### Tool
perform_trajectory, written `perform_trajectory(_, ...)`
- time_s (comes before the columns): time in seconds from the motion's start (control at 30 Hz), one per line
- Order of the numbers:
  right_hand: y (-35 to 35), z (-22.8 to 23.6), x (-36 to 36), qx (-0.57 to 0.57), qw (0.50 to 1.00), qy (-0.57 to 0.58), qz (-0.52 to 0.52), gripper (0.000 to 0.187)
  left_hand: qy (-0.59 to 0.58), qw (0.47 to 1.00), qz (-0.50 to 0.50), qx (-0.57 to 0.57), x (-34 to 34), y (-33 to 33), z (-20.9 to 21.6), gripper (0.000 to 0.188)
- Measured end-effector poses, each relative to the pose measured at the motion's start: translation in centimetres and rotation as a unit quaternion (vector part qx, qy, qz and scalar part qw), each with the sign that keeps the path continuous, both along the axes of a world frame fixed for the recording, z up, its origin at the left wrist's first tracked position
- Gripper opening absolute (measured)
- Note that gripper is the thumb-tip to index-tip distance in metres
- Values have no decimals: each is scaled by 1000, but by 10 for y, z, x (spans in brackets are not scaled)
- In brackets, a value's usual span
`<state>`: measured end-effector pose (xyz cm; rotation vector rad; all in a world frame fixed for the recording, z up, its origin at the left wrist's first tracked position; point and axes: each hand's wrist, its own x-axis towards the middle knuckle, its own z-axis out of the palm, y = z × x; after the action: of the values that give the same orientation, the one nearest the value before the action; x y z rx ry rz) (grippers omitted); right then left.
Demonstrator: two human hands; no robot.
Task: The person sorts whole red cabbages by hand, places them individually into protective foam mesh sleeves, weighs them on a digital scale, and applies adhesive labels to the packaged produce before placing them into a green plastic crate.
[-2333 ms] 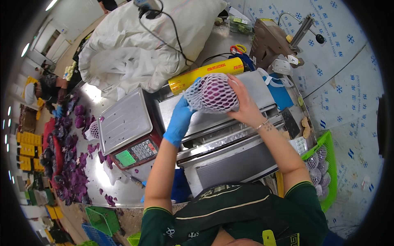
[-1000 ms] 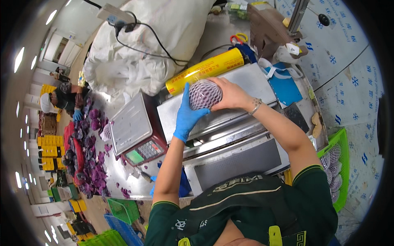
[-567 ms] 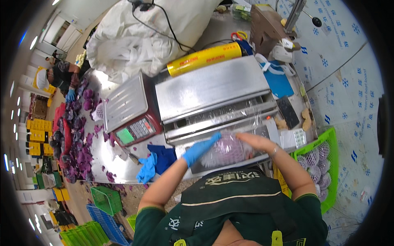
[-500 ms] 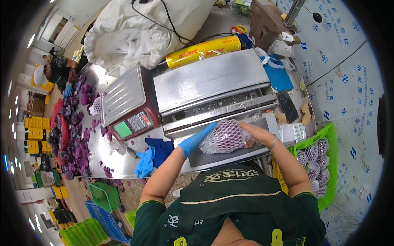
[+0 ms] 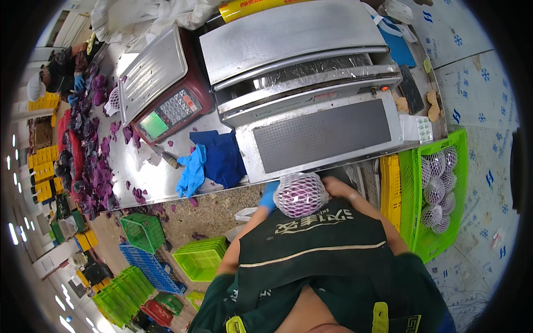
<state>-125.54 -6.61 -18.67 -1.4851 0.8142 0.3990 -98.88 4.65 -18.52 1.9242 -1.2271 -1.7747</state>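
Note:
A purple cabbage [image 5: 301,195] in a white foam net and shiny clear film is held close against my dark apron. My left hand [image 5: 268,196], in a blue glove, grips its left side. My bare right hand [image 5: 336,187] presses its right side. The fingers of both hands are mostly hidden behind the cabbage. Just beyond it stands the film-wrapping machine [image 5: 355,89], its dark textured plate [image 5: 322,136] bare and a small orange light lit at its right end.
Left of the machine stand a red weighing scale [image 5: 172,105], a knife [image 5: 165,157], blue cloth [image 5: 222,158] and a spare blue glove [image 5: 191,171]. Purple leaves [image 5: 100,177] litter the table's left. A green crate [image 5: 411,200] of netted cabbages stands right. A co-worker [image 5: 61,69] works far left.
The wrapped cabbage has come off the machine's plate toward my body, carried between both hands. My view has shifted nearer, so the machine and scale sit higher in it.

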Motion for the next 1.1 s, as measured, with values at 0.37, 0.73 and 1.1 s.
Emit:
perform_trajectory(0.37,5,96,-10,483,804,-277,-208,59,173,914,-57,-364,-141,-140,227,39)
perform_trajectory(0.73,82,194,-292,50,571,-449,-685,81,328,937,9,-119,-401,-148,224,36)
perform_trajectory(1.1,125,-117,-487,82,533,33,-841,90,117,968,-116,-189,-291,-137,168,32)
